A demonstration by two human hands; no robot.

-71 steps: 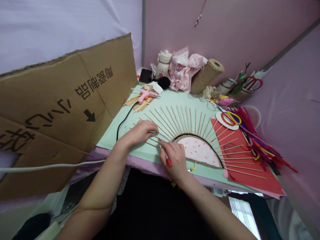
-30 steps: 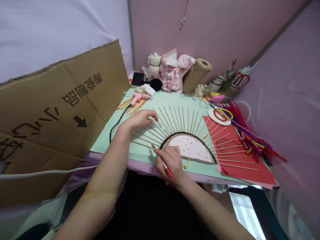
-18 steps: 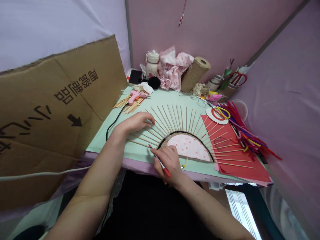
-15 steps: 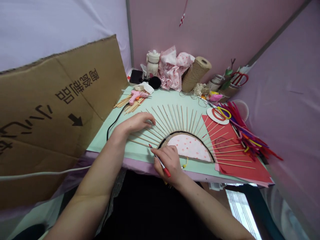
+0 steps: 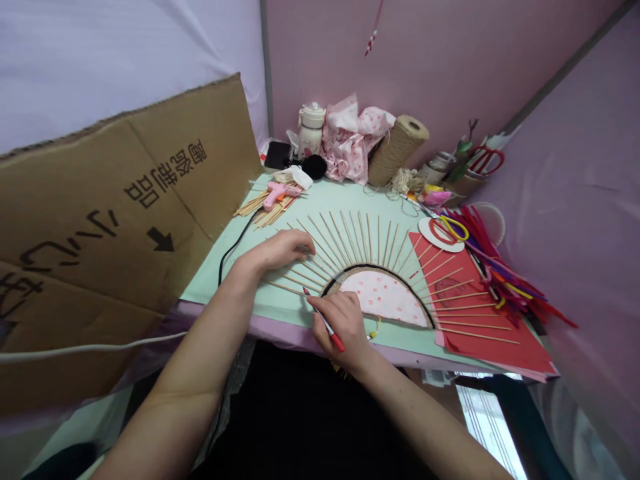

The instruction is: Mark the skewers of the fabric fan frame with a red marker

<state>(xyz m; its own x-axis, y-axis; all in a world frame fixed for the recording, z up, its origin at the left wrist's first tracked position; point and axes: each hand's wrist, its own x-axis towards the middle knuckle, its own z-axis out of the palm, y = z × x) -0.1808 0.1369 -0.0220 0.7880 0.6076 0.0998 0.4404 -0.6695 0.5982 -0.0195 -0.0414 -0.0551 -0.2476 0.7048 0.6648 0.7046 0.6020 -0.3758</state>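
Observation:
A half-round fan shape lies on the table, its pink-dotted white cloth point(image 5: 384, 295) bordered by a dark curved band point(image 5: 373, 267). Many thin wooden sticks point(image 5: 379, 235) radiate from this band. Over the sticks on the left side rests my left hand point(image 5: 289, 248), fingers curled together and bent down; whatever they grip is hidden. My right hand point(image 5: 345, 327) is closed around a red-and-white pen point(image 5: 331, 329) in front of the cloth. The pen's tip points up and left, close to the lowest left sticks; whether it touches one I cannot tell.
A pink glue gun point(image 5: 277, 193) lies on loose sticks at the back left, beside a cardboard sheet point(image 5: 125, 253). A twine spool point(image 5: 399, 150) and a bottle point(image 5: 311, 130) stand behind. Red paper point(image 5: 470, 320), scissors point(image 5: 453, 230) and pipe cleaners point(image 5: 505, 280) lie at right.
The whole view has shifted slightly, so things appear a little farther right. Both hands keep nearly the same place over the sticks and cloth, with the pen still held.

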